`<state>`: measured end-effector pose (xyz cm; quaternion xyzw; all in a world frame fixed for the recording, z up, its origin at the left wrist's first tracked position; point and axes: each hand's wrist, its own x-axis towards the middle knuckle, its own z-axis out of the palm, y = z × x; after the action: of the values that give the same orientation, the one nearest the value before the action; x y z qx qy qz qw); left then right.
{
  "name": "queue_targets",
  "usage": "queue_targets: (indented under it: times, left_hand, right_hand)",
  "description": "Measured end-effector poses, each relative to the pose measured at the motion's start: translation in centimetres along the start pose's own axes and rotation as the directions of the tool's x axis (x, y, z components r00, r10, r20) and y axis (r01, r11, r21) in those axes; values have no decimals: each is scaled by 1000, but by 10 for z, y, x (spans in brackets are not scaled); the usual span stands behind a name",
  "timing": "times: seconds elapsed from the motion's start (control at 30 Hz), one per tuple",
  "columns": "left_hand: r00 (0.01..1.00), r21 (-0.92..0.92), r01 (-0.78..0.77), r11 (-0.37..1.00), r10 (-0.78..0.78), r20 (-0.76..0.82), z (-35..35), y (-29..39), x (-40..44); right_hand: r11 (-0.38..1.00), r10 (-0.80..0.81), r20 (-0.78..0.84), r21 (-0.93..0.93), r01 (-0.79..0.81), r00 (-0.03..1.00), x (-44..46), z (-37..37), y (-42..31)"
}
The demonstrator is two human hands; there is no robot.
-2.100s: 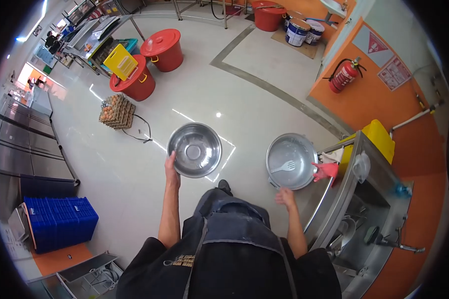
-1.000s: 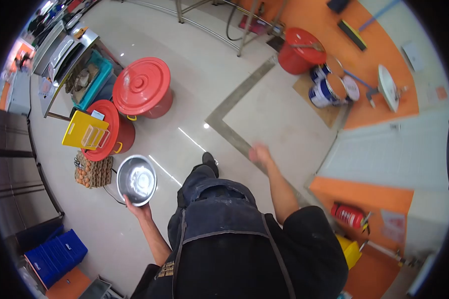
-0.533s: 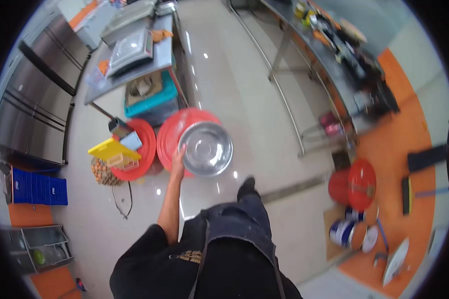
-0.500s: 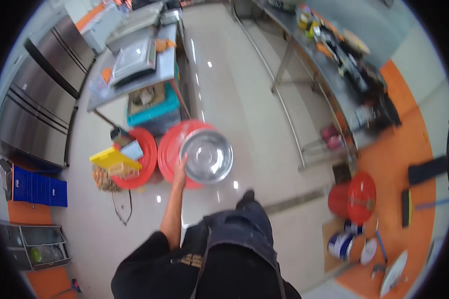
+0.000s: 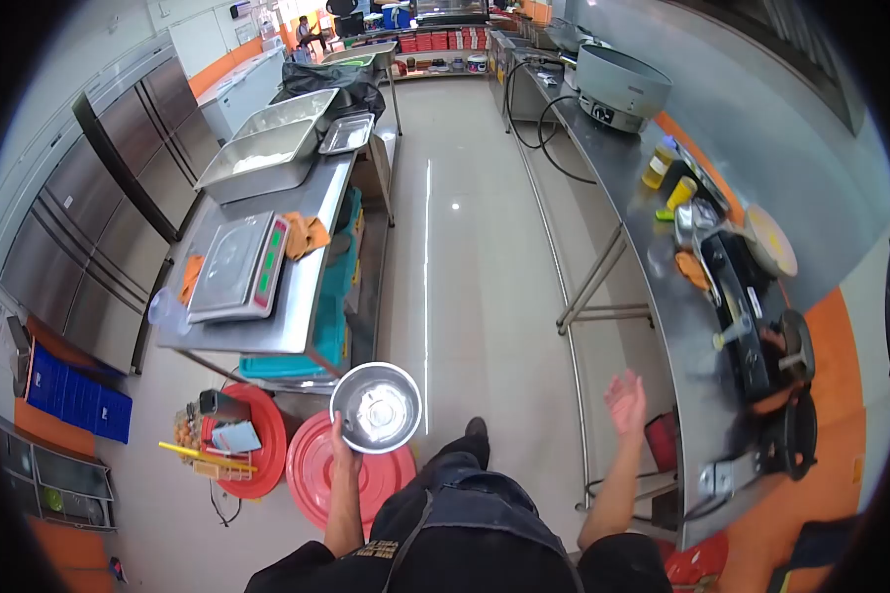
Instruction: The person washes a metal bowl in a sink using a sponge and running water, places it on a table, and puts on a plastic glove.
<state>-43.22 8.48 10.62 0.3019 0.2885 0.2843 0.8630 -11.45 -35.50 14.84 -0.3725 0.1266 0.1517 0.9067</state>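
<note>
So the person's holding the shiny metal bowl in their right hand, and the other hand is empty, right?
Not quite: the head view shows the shiny metal bowl in the person's left hand, not the right. The other hand is empty, as you said.

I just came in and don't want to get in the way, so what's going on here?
A person is holding a shiny metal bowl by its side with the left hand; it looks empty. The right hand is open and holds nothing. In this view, the bowl partly covers a red lidded bin. A scale sits on the steel table to the left, and a black stove on the long counter to the right.
</note>
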Motion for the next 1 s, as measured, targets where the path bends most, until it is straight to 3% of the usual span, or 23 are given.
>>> queue_targets:
  times: [0.03, 0.07, 0.1, 0.13, 0.17, 0.23, 0.3, 0.33, 0.37, 0.47, 0.5, 0.63, 0.73, 0.83, 0.87, 0.93, 1.0]
  left_hand:
    - [1000, 14, -8, 1000, 9, -15, 19, -10, 39]
    - [1000, 1, -16, 1000, 16, -22, 45, -18, 75]
    - [998, 2, 21, 1000, -21, -66, 77, -18, 103]
    - [992, 5, 63, 998, -62, -111, 110, -19, 130]
    - [983, 13, 101, 995, -98, -154, 139, -16, 154]
    - [992, 11, 74, 997, -73, -100, 180, -15, 210]
    - [994, -26, 83, 996, -84, -72, 207, -32, 268]
    - [988, 129, 98, 987, -81, -131, 233, -36, 291]
    - [992, 164, 73, 984, -55, -111, 244, -53, 322]
    - [979, 515, -17, 857, 120, -166, 277, -77, 410]
    - [974, 473, -34, 880, 137, -183, 302, -76, 432]
    - [868, 604, -253, 755, 454, -204, 383, -92, 520]
    - [883, 407, -75, 910, 251, -398, 393, -68, 563]
    - [812, 84, -293, 953, 294, -504, 387, -46, 601]
    - [760, 94, -357, 929, 348, -550, 378, -39, 614]
    - [656, 132, -438, 889, 417, -629, 345, -29, 637]
    - [494, 216, -490, 845, 473, -730, 323, -13, 660]
  right_hand:
    - [991, 55, 23, 117, -58, 998, 56, -60, 37]
    - [941, 279, -46, -186, -282, 959, 96, -129, 77]
    - [480, 473, -190, -763, -433, 860, 123, -233, 118]
    - [-223, 634, -322, -947, -232, 703, 147, -321, 154]
    - [-433, 577, -429, -882, -185, 695, 106, -273, 156]
    - [-333, 520, -519, -855, -398, 679, 108, -201, 156]
    - [-257, 511, -527, -847, -465, 679, 165, -156, 158]
    - [-236, 509, -528, -845, -480, 679, 198, -135, 159]
    - [-238, 508, -530, -844, -480, 680, 233, -116, 158]
    - [-289, 506, -542, -840, -460, 671, 335, -73, 147]
    - [-312, 506, -543, -840, -445, 670, 368, -61, 138]
    - [-452, 512, -519, -841, -299, 685, 520, -48, 113]
    - [-424, 396, -363, -887, -183, 843, 699, -29, 99]
    - [-215, 182, -20, -976, 19, 983, 821, 200, 74]
    - [79, 209, -9, -997, -26, 978, 849, 255, 75]
    - [456, 290, 62, -886, -81, 955, 900, 326, 93]
    - [411, 394, 113, -910, -64, 912, 927, 359, 123]
